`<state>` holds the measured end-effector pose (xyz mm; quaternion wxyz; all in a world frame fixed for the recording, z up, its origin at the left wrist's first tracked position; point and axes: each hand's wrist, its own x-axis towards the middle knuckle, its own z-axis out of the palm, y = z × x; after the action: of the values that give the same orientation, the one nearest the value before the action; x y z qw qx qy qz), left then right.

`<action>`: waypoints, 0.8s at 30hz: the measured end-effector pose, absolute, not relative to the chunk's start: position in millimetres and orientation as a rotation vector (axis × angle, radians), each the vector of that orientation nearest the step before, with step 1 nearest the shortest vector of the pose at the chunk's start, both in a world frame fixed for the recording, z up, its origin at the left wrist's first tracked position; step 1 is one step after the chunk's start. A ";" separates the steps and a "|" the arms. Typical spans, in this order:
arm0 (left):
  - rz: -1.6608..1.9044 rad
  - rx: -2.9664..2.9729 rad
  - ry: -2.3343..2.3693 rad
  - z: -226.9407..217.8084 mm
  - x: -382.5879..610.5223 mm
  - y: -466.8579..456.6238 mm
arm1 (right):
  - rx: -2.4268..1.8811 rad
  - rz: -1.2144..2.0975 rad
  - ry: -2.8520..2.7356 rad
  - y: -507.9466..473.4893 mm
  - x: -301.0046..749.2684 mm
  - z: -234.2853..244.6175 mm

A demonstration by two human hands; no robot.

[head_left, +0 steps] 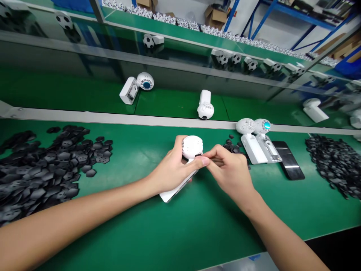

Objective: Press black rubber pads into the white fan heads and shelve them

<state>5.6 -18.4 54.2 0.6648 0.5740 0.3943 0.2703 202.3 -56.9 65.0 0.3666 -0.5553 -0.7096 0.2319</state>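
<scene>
My left hand (172,169) is wrapped round a white handheld fan (191,147) with a ball-shaped head, holding it above the green mat. My right hand (228,169) pinches its fingertips together against the side of the fan's head, where a small black piece shows. What the right fingers grip is too small to name. A small heap of black pieces (231,146) lies just behind my right hand.
A large pile of black pentagon and hexagon pieces (42,165) lies at the left, another pile (335,162) at the right. Two white fans (258,145) and a black phone (289,160) lie right of my hands. More fans (205,105) sit on the belt behind the rail.
</scene>
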 end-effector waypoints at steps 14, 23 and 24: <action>0.659 1.320 0.907 55.2 3.2 -19.5 | -1.443 0.522 -1.863 -53.5 203.6 62.0; 0.573 0.996 0.838 61.9 2.9 -1.0 | -1.528 0.565 -1.838 -37.3 247.1 75.8; 0.587 0.990 0.836 62.3 2.7 0.4 | -1.578 0.513 -1.863 -34.8 255.9 75.9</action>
<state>2.7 0.4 62.3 0.7574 0.4544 0.3837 0.2695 255.9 -34.8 75.9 0.3178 -0.5998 -0.7080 0.1949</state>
